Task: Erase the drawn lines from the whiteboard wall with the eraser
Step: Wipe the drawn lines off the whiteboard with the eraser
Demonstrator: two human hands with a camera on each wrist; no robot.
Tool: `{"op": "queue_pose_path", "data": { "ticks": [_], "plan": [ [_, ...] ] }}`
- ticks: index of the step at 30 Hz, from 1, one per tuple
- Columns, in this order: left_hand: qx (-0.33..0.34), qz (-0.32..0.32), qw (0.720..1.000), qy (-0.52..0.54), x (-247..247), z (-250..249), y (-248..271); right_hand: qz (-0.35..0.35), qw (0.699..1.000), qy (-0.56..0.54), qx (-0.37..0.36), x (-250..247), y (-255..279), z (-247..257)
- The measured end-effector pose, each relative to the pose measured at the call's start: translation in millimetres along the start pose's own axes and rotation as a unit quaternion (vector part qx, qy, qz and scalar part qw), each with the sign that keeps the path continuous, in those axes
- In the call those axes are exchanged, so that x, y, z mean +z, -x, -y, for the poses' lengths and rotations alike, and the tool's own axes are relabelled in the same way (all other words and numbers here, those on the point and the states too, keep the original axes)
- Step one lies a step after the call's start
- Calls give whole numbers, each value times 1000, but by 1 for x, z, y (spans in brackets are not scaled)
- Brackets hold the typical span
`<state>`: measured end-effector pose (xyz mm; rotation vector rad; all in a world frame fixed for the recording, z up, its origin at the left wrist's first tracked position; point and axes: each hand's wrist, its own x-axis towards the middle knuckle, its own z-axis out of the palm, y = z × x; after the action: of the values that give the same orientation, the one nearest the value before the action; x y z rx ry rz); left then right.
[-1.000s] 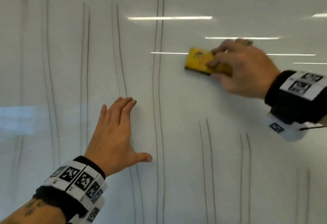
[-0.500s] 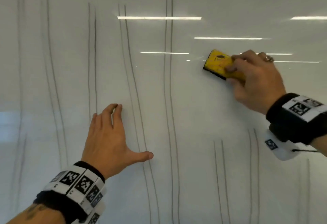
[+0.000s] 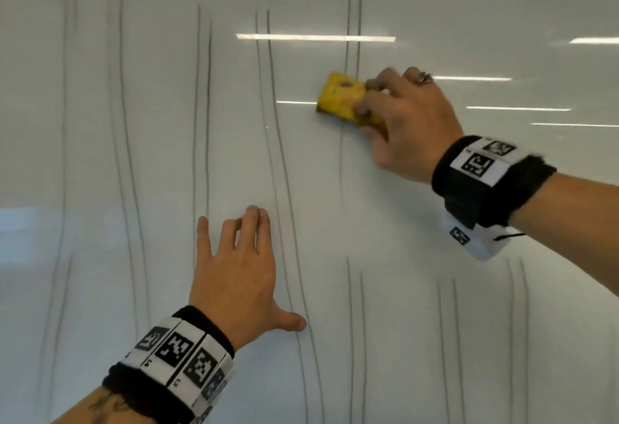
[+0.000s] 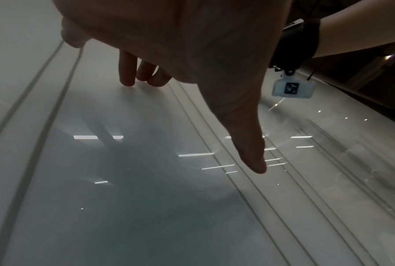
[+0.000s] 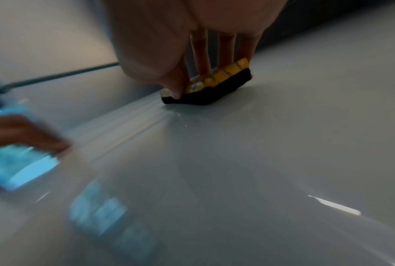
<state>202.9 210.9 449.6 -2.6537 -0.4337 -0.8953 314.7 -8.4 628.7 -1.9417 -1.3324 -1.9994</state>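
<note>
I grip the eraser point(image 3: 341, 97) in my right hand point(image 3: 410, 125), felt flat on the whiteboard wall point(image 3: 435, 340) toward its upper edge, for scrubbing; my left hand point(image 3: 234, 276) spreads loose against the wall, bracing me.

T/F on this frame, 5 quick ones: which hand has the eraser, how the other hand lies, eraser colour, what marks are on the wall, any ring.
1. The right hand grips the eraser. True.
2. The left hand holds a marker. False: it lies spread against the whiteboard wall, holding nothing.
3. The eraser is yellow on top with a black pad underneath. True.
4. The wall bears horizontal red lines. False: the drawn lines are grey and run vertically, mostly in pairs.
5. A ring shows on the left hand. False: it is on the right hand.
</note>
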Motion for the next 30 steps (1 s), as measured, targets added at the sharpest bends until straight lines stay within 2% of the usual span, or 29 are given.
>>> {"op": "queue_pose_path", "data": {
  "ticks": [4, 6, 7, 8, 10, 11, 13, 14, 16, 17, 19, 21, 23, 24, 27, 28, 30],
  "plan": [
    [-4, 16, 1000, 14, -8, 1, 3, 114, 976, 9, -186, 9, 44, 41],
    [-3, 21, 1000, 20, -12, -1, 4, 101, 962, 30, -251, 8, 24, 21],
    [-2, 21, 1000, 22, -13, -1, 5, 80, 961, 51, -258, 8, 3, 6],
    [-1, 22, 999, 25, -14, -1, 5, 51, 970, 66, -228, 6, -22, -9],
    [3, 25, 999, 28, -18, -2, 4, -21, 994, 81, -74, -4, -73, -41],
    [7, 25, 999, 25, -19, -3, 3, -40, 995, 91, 10, -9, -93, -54],
    [11, 20, 1000, 16, -22, -3, 3, -38, 985, 91, 139, -15, -116, -62],
    [12, 20, 1000, 13, -23, -1, 3, -36, 982, 84, 164, -14, -120, -57],
    [15, 23, 1000, 14, -23, 0, 4, -28, 984, 74, 157, -8, -110, -34],
    [16, 20, 1000, 15, -23, 1, 4, -21, 990, 59, 126, -2, -97, -23],
    [18, 15, 1000, 21, -24, 3, 4, 1, 1000, 13, 25, 15, -50, 2],
    [25, 7, 999, 29, -25, 7, 4, 43, 995, 11, -91, 19, -12, 17],
    [36, -1, 999, 36, -26, 11, 5, 78, 980, 61, -171, 7, -20, 1],
    [42, -8, 998, 36, -25, 15, 5, 70, 982, 78, -156, -1, -36, -12],
    [61, -16, 997, 41, -21, 27, 5, -4, 995, 92, 47, -19, -82, -45],
    [67, -23, 997, 39, -19, 31, 4, -11, 994, 80, 78, -18, -80, -39],
    [77, -28, 996, 40, -15, 37, 4, -24, 998, 49, 34, -1, -48, -4]
  ]
}}
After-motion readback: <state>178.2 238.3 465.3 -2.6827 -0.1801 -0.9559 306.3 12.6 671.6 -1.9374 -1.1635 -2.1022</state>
